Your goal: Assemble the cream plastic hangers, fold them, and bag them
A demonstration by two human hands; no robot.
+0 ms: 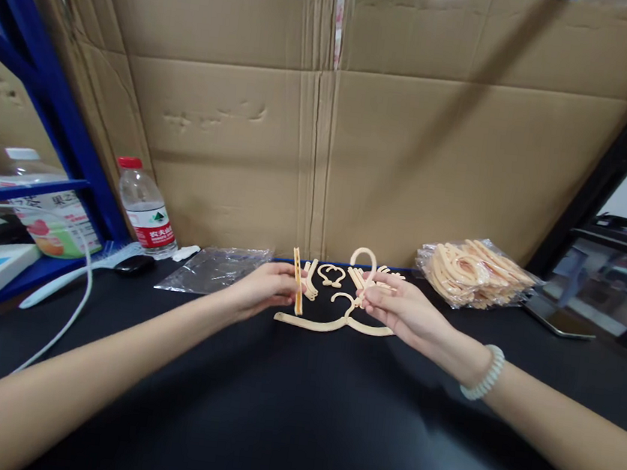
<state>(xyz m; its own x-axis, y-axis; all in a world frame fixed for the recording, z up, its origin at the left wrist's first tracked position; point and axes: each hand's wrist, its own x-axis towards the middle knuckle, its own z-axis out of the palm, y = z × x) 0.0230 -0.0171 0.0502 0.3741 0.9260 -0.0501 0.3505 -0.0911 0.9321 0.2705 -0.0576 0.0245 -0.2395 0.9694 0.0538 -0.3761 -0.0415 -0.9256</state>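
My left hand (265,290) pinches a cream plastic hanger arm (297,282), held upright with its hollow, ribbed side partly showing. In my right hand (411,318), a cream hanger hook (373,266) is gripped between thumb and fingers, its curve pointing up. The two held pieces are apart. Beneath and between my hands, a cream clothes hanger (311,325) with a hook and two arms lies on the black table; my right hand covers part of its right side. Behind it are loose hanger arms (311,284) and loose hanger hooks (332,268), partly hidden by my right hand.
A clear plastic bag (213,267) lies at the back left beside a red-capped water bottle (149,212). Bagged hanger parts (470,274) sit at the back right. A white cable (87,277) loops over the left side. Cardboard (235,128) walls the back of the table (314,424).
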